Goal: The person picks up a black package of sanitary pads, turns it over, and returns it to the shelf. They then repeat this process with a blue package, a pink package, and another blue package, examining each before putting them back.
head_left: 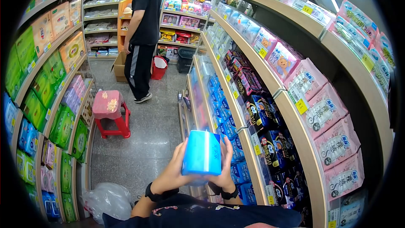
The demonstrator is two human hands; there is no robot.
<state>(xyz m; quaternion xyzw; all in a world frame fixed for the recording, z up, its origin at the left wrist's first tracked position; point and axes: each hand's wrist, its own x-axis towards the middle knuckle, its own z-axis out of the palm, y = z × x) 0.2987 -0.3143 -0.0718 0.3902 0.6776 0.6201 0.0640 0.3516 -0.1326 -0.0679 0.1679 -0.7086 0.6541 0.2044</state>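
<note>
Between my two hands is a blue pack with a pale stripe and white lettering, held up in front of my body. My left hand grips its left side, and my right hand is wrapped round its right side. Both wrists wear dark bands. Just right of the hands, similar blue packs fill a low shelf. What the pack contains cannot be seen.
Shelves of pink packs and dark packs rise on the right, green tissue packs on the left. A red stool and a plastic bag stand on the floor. A person is farther up the aisle, near a cardboard box.
</note>
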